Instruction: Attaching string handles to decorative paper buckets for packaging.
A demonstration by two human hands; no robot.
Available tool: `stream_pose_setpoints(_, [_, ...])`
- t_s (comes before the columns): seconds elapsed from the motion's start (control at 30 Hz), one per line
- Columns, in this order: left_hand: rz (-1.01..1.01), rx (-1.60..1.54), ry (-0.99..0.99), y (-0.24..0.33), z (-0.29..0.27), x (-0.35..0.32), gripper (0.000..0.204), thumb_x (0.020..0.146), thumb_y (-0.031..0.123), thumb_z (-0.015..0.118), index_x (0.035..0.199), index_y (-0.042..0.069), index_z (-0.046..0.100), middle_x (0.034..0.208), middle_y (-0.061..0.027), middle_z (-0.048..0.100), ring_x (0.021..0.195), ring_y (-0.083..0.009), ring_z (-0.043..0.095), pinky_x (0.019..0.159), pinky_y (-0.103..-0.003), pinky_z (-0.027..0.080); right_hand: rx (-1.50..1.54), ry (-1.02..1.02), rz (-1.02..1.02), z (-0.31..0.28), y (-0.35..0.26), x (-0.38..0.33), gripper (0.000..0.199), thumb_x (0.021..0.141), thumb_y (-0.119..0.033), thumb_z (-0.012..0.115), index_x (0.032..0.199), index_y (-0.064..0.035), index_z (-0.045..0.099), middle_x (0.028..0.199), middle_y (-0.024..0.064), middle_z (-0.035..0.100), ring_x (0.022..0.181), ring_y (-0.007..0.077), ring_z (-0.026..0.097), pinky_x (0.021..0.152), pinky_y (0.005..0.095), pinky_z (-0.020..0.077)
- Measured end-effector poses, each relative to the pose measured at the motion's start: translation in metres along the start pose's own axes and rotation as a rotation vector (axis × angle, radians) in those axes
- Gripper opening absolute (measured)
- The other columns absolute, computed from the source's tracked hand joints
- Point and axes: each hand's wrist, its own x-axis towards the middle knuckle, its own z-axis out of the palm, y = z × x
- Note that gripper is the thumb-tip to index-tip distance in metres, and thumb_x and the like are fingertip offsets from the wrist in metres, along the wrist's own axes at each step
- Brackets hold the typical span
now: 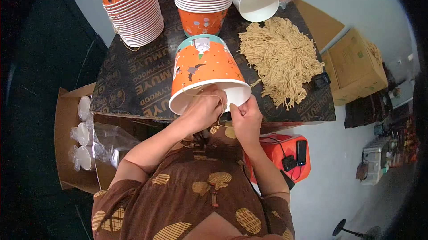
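An orange paper bucket [209,64] with printed figures lies tilted on the table, its white mouth facing me. My left hand [203,109] reaches into the mouth from the left, fingers curled around a thin beige cord [221,114]. That cord runs from the bucket's left rim across the hand and hangs in a loop below. At the right of the mouth my right hand [247,118] pinches the rim between thumb and fingers. The fingertips inside the bucket are partly hidden. Right of the bucket lies a heap of beige cords [283,59].
Behind stand a short stack of buckets [204,6], a tall stack [133,17] and a tipped stack [256,1] on the dark plywood table [120,79]. A carton [67,142] with wrapped white stacks is at lower left. A phone [301,152] rests on a red stool [272,148].
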Motion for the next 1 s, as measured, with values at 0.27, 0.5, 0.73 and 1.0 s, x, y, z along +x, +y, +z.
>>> stream_pose_setpoints(0.27, [0.020,0.058,0.034,0.000,0.004,-0.001,0.005,0.081,0.002,0.059,0.080,-0.002,0.060,0.084,-0.0219,0.061,0.086,-0.0397,0.061,0.078,-0.047,0.049,-0.285,-0.159,0.047,-0.022,-0.023,0.003,0.025,0.083,-0.010,0.070,0.104,0.0009,0.060,0.073,0.0171,0.067,0.063,0.0309,0.067,0.061,0.0395,0.0514])
stream_pose_setpoints(0.5, [-0.026,-0.054,0.088,0.002,0.004,-0.001,0.005,0.087,0.000,0.056,0.084,-0.004,0.057,0.082,-0.0254,0.059,0.084,-0.0441,0.060,0.073,-0.048,0.047,-0.588,-0.146,-0.377,-0.028,-0.020,-0.026,0.009,0.083,-0.005,0.064,0.086,-0.0038,0.055,0.080,0.0158,0.054,0.077,0.0376,0.056,0.068,0.0490,0.0443])
stream_pose_setpoints(0.73, [0.057,-0.125,0.173,0.000,0.009,-0.002,0.009,0.086,-0.002,0.058,0.094,-0.002,0.054,0.082,-0.0203,0.060,0.076,-0.0385,0.061,0.068,-0.043,0.049,-0.750,-0.057,-0.594,-0.019,-0.028,-0.031,0.012,0.082,-0.006,0.066,0.088,-0.0047,0.055,0.075,0.0115,0.052,0.071,0.0319,0.054,0.063,0.0435,0.0419])
stream_pose_setpoints(1.0, [0.101,0.187,-0.086,0.011,-0.001,-0.002,0.009,0.083,-0.005,0.054,0.092,-0.005,0.053,0.081,-0.0242,0.058,0.084,-0.0395,0.061,0.072,-0.046,0.049,-0.747,0.002,-0.612,-0.020,-0.013,-0.023,0.011,0.084,-0.003,0.066,0.092,-0.0051,0.057,0.071,0.0125,0.057,0.061,0.0342,0.055,0.056,0.0444,0.0421])
